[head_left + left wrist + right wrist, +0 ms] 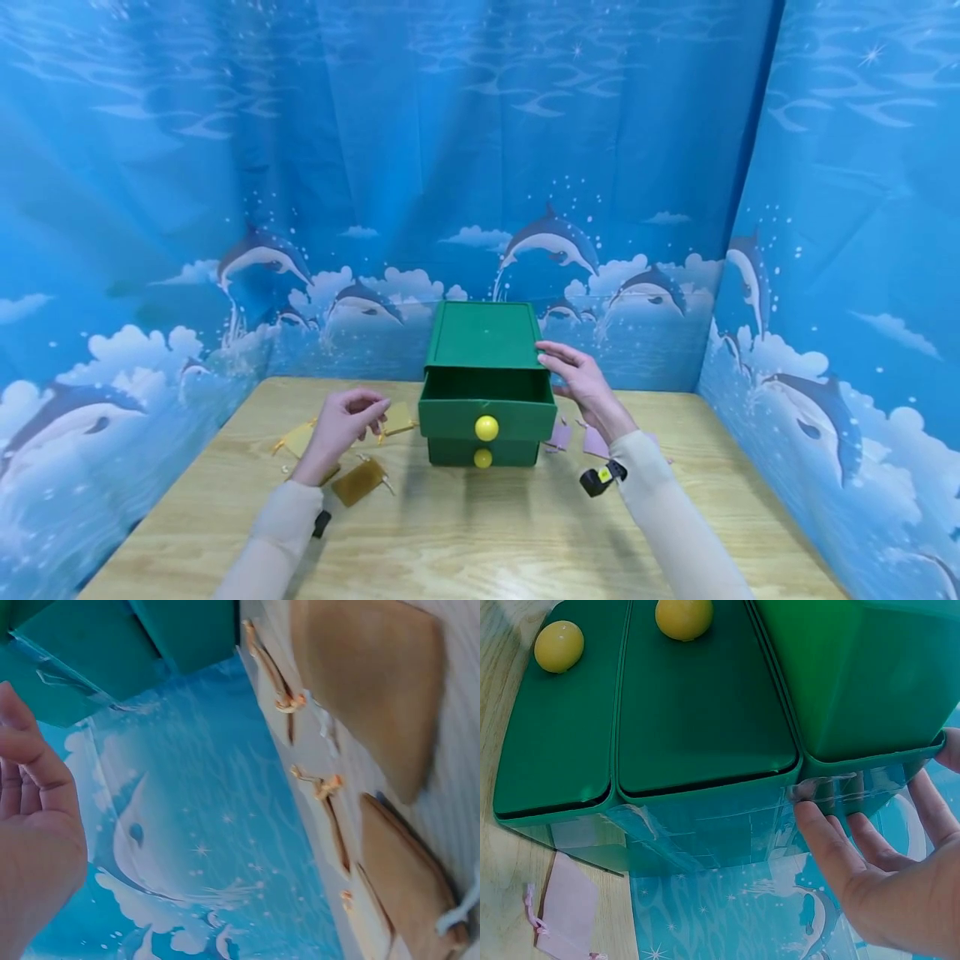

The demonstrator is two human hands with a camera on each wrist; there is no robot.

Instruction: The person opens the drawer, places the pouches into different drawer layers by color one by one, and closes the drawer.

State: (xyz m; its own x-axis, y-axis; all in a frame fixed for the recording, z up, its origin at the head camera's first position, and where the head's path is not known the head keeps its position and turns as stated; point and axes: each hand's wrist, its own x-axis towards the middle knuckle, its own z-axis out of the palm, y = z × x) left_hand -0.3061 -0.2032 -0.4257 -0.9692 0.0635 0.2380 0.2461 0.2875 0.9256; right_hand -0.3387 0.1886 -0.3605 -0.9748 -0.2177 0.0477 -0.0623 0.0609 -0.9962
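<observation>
A green drawer cabinet stands near the middle of the table, its top drawer pulled out. Yellow round knobs sit on the drawer fronts; two lower drawers show closed in the right wrist view. My right hand touches the cabinet's right side near the top, fingers against the clear-taped wall and thumb at the upper edge. To the left of the cabinet, my left hand hovers with loosely bent fingers over small drawstring pouches, with nothing visible in it. Beneath it lie a brown pouch and a yellow pouch.
Another yellow pouch lies beside the cabinet's left side. Right of the cabinet are pink pouches, partly behind my right hand and sleeve. A blue dolphin-print curtain closes off the back and sides of the wooden table.
</observation>
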